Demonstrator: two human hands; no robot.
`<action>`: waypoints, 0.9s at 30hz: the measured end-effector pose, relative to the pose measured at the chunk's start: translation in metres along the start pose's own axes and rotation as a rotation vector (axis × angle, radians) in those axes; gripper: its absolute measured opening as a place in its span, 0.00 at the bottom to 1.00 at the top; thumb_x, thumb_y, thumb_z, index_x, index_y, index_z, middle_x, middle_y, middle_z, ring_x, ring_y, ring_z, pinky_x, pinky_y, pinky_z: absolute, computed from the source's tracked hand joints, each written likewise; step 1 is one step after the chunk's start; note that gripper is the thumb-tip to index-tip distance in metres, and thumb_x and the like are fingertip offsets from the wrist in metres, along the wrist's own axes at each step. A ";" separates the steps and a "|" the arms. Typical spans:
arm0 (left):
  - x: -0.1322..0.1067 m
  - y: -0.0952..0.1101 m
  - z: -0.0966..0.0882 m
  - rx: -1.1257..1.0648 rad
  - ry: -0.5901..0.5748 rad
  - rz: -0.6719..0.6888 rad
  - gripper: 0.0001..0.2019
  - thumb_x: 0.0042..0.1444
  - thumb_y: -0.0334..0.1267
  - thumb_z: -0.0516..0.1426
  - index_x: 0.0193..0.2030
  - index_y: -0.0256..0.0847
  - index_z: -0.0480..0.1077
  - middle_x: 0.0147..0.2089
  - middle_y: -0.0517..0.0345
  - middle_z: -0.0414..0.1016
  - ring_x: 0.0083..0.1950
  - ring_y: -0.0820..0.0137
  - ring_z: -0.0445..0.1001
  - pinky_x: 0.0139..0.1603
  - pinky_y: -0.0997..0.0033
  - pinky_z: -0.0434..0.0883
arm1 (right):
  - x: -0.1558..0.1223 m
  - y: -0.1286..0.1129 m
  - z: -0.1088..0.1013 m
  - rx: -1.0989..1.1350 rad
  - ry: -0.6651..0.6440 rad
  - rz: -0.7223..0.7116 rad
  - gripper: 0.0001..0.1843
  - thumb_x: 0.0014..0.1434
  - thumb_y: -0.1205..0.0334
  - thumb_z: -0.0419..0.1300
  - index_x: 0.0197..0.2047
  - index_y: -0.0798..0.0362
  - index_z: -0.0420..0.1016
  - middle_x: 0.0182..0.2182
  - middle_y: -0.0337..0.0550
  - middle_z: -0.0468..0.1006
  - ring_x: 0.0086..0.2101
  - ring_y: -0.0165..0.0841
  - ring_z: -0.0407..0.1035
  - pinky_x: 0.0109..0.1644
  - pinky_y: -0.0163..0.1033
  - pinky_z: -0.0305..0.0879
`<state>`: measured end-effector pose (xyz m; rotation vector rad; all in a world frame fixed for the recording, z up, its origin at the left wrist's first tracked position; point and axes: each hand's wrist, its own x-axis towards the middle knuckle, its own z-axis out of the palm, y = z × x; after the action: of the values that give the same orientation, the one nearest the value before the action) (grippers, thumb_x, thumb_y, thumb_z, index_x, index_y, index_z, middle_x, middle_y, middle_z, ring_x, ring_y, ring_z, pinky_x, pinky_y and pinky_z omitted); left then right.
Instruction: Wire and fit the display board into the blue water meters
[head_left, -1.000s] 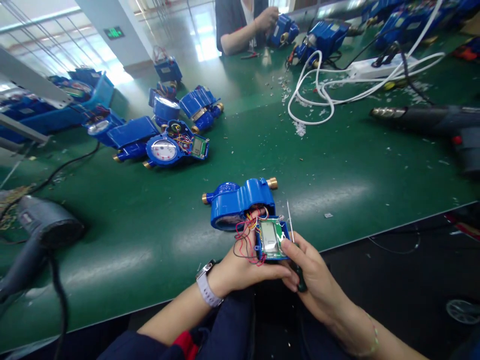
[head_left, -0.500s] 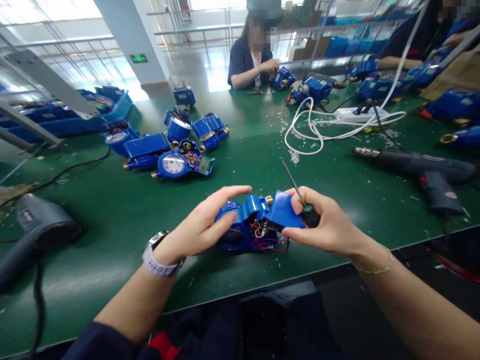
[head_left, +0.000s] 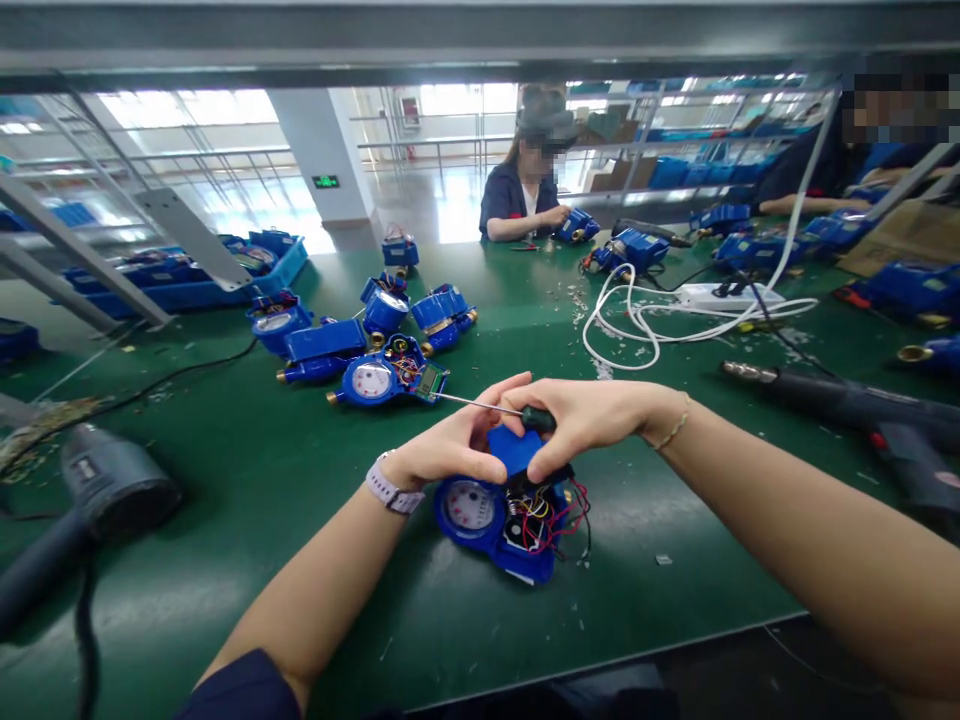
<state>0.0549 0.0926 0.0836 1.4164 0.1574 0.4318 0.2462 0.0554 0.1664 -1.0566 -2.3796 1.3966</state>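
Observation:
A blue water meter [head_left: 471,508] lies on the green table in front of me, its dial facing up and its wiring compartment open. Red, yellow and black wires [head_left: 541,520] spill out on the right side. Above the compartment, a blue cover [head_left: 516,452] is held between both hands. My left hand [head_left: 461,440] is closed round its left side, thumb in front and fingers behind. My right hand [head_left: 581,425] pinches its right side and also keeps a screwdriver [head_left: 537,418], dark handle in the fingers, shaft pointing left.
Several other blue meters [head_left: 324,342] stand behind on the left, one open [head_left: 371,380]. Heat guns lie at left [head_left: 120,480] and right [head_left: 825,395]. A white cable [head_left: 652,340] runs to a power strip [head_left: 727,296]. A person [head_left: 521,195] works across the table.
The meter has turned so its dial faces up, its open compartment towards me. Both hands have come together on the cover, and the screwdriver shaft has swung to the left. The view has tilted up.

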 end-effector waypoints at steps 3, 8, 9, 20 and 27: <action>-0.003 0.000 0.001 0.059 0.125 -0.023 0.52 0.41 0.42 0.71 0.70 0.46 0.50 0.58 0.48 0.69 0.58 0.54 0.70 0.56 0.58 0.69 | 0.010 0.009 0.002 0.045 0.007 0.033 0.21 0.47 0.57 0.70 0.32 0.53 0.60 0.33 0.34 0.65 0.35 0.30 0.59 0.37 0.34 0.56; -0.016 -0.006 0.004 0.111 0.266 -0.032 0.48 0.48 0.41 0.67 0.71 0.50 0.44 0.55 0.51 0.68 0.48 0.65 0.73 0.47 0.67 0.71 | 0.003 0.015 0.013 0.056 0.224 0.052 0.19 0.50 0.54 0.68 0.36 0.54 0.64 0.34 0.36 0.68 0.32 0.29 0.60 0.33 0.33 0.58; -0.018 -0.006 0.005 0.141 0.279 -0.022 0.46 0.50 0.42 0.65 0.71 0.50 0.45 0.56 0.51 0.68 0.48 0.66 0.72 0.47 0.67 0.71 | -0.001 0.015 0.016 0.033 0.338 0.051 0.18 0.53 0.53 0.67 0.37 0.54 0.66 0.35 0.37 0.68 0.31 0.28 0.60 0.31 0.33 0.57; -0.041 -0.013 0.015 0.666 0.377 0.048 0.17 0.66 0.39 0.44 0.55 0.39 0.67 0.62 0.48 0.64 0.63 0.59 0.62 0.66 0.57 0.58 | -0.080 0.016 0.094 -0.155 0.742 0.140 0.17 0.68 0.59 0.52 0.57 0.49 0.70 0.38 0.42 0.76 0.33 0.30 0.72 0.36 0.34 0.69; -0.051 -0.018 0.010 0.613 0.298 0.010 0.30 0.67 0.57 0.40 0.70 0.47 0.52 0.62 0.49 0.61 0.61 0.58 0.63 0.68 0.53 0.56 | -0.086 0.013 0.107 -0.619 0.624 0.085 0.23 0.67 0.70 0.47 0.63 0.49 0.66 0.35 0.40 0.78 0.31 0.30 0.74 0.31 0.33 0.67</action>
<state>0.0151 0.0622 0.0599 1.9454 0.5613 0.6359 0.2635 -0.0709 0.1144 -1.4674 -2.3003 0.2286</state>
